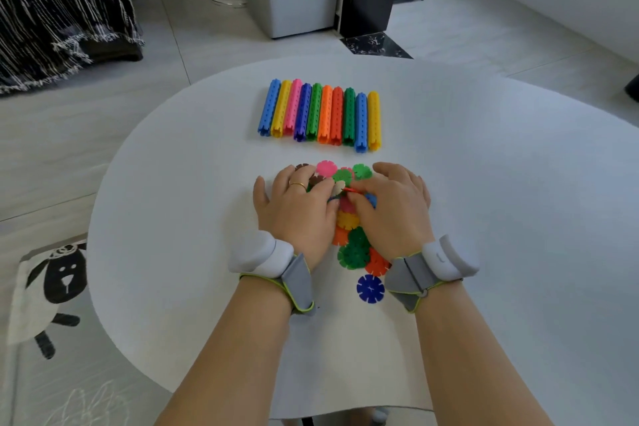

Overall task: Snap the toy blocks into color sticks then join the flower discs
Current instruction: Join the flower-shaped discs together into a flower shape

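White table [173, 183]: flower discs [356, 249] between, beneath hands [297, 207] [390, 207] (sticks [321, 114] beyond).

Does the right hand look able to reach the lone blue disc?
Probably yes: the blue disc lies uncovered beside that wrist, nothing over it, though the right hand pinches a red disc.

i count ten color sticks [320, 112] in one row on the one bench [484, 183]: two light blue, two yellow, two green, one pink, one dark blue, one orange, one red. one blue flower disc [370, 288] lies alone. the heap of flower discs [352, 247] shows at least a dozen; my two hands hide more. my left hand [297, 207] pinches one beige flower disc [339, 187], my right hand [394, 207] one red flower disc [353, 190].
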### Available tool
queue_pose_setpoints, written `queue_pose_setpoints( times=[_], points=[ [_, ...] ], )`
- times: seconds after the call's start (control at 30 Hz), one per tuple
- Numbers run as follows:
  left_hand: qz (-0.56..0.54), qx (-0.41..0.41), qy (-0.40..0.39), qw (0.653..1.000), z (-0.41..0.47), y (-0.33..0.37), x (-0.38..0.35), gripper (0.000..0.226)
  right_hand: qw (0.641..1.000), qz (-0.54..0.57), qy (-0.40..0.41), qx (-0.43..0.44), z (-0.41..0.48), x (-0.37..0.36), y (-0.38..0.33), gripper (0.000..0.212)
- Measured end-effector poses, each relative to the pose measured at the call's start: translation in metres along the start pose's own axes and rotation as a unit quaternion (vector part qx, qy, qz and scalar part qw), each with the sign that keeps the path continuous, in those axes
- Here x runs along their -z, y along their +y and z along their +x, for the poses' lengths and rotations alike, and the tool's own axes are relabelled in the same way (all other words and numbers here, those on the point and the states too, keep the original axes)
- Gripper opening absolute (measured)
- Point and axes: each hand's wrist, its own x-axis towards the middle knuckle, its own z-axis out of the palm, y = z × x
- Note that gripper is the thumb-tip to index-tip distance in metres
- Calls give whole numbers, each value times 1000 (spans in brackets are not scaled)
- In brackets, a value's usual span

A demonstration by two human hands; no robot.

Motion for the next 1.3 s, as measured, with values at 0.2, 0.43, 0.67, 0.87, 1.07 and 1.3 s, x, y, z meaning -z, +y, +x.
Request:
queue_pose_setpoints(
  times=[0.2, 0.43, 0.67, 0.87, 1.07, 1.3],
  points=[
    [-36, -26, 84, 995, 6, -2, 2, 28, 999, 25, 9, 30, 0, -1, -2, 30],
    [-259, 20, 89, 961, 3, 11, 18, 19, 983, 183, 11, -25, -4, 13, -9, 20],
    [-348, 62, 63, 933, 12, 10, 17, 24, 966, 253, 8, -60, -3, 11, -8, 12],
    [-452, 114, 36, 884, 15, 6, 12, 18, 970, 242, 11, -22, -11, 13, -10, 14],
    [-492, 124, -2, 862, 14, -2, 16, 18, 966, 259, 2, 2, -16, 16, -13, 24],
    [-516, 116, -24, 848, 15, -5, 20, 21, 968, 250, 13, 17, -15, 6, -10, 4]
  ],
)
